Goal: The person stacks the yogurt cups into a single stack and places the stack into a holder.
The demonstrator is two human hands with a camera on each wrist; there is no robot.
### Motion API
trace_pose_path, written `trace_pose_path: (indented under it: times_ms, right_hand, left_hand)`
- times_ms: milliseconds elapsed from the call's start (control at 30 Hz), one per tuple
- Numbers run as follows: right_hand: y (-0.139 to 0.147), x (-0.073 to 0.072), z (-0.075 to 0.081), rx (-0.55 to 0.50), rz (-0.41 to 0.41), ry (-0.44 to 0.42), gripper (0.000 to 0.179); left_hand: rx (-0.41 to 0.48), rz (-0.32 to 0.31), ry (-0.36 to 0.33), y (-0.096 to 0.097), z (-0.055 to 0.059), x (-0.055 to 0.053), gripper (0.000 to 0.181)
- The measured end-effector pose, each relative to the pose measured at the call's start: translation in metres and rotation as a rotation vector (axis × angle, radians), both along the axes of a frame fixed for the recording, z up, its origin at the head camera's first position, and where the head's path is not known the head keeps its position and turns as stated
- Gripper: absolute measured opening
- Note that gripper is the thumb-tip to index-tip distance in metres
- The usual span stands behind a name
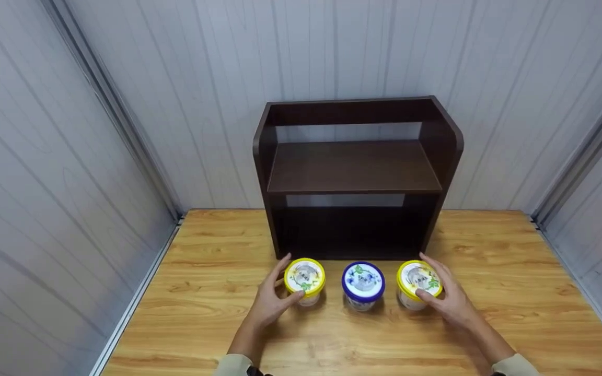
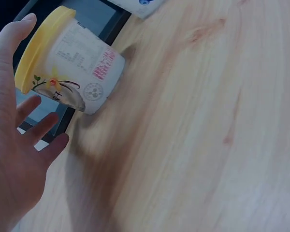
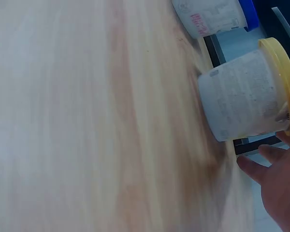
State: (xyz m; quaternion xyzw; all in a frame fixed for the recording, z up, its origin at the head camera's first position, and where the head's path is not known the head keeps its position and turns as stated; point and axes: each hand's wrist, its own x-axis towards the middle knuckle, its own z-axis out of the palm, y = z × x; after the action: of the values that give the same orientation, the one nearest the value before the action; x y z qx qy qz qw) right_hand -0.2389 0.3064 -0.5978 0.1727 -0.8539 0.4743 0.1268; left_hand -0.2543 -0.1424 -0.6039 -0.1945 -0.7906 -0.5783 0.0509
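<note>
Three white lidded tubs stand in a row on the wooden table. On the left is a tub with a yellow lid (image 1: pixel 305 272), its printed side (image 2: pixel 82 60) showing in the left wrist view. My left hand (image 1: pixel 269 300) holds it loosely by the lid, thumb at the near rim and fingers round the outer side. My right hand (image 1: pixel 453 302) likewise spans the lid of the right yellow-lidded tub (image 1: pixel 417 275), whose white wall (image 3: pixel 241 94) fills part of the right wrist view. Between them stands a blue-lidded tub (image 1: pixel 363 282), touched by neither hand.
Right behind the tubs stands a dark brown two-tier shelf (image 1: pixel 356 167); no items show on its tiers. Pale grey panelled walls (image 1: pixel 217 104) enclose the table (image 1: pixel 201 308) at the back and both sides.
</note>
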Motion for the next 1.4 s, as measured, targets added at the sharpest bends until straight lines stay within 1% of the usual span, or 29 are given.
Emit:
trace_pose_path:
  times_ms: [133,267,400,633,800,933,1100,1233,1400]
  right_hand:
    - [-0.002,0.003,-0.002,-0.026,0.000,-0.022,0.081]
    - [-0.003,0.006,-0.003,-0.055,-0.005,-0.052,0.080]
    - [-0.002,0.006,-0.006,-0.088,-0.009,-0.073,0.081]
    - [-0.001,0.005,-0.008,-0.155,0.018,-0.089,0.084]
    - [0.001,0.007,-0.010,-0.179,0.030,-0.112,0.076]
    - [0.003,0.008,-0.011,-0.176,0.026,-0.138,0.071]
    - [0.003,0.006,-0.011,-0.174,0.017,-0.129,0.071]
    - [0.003,0.006,-0.012,-0.181,0.027,-0.122,0.070]
    - [0.002,0.007,-0.013,-0.185,0.030,-0.106,0.070]
  left_hand:
    - [0.001,0.019,-0.041,0.001,-0.001,0.001,0.087]
    - [0.042,0.010,-0.081,0.003,-0.002,0.002,0.086]
    - [0.074,0.005,-0.106,0.004,-0.004,0.003,0.087]
    - [0.084,0.010,-0.110,0.004,-0.007,-0.001,0.086]
    - [0.096,0.004,-0.117,0.005,-0.009,-0.002,0.084]
    - [0.103,0.009,-0.141,0.008,-0.009,-0.001,0.083]
    - [0.109,0.012,-0.162,0.009,-0.012,-0.002,0.082]
    - [0.114,0.017,-0.167,0.007,-0.014,-0.002,0.082]
    - [0.118,0.015,-0.169,0.007,-0.013,-0.001,0.082]
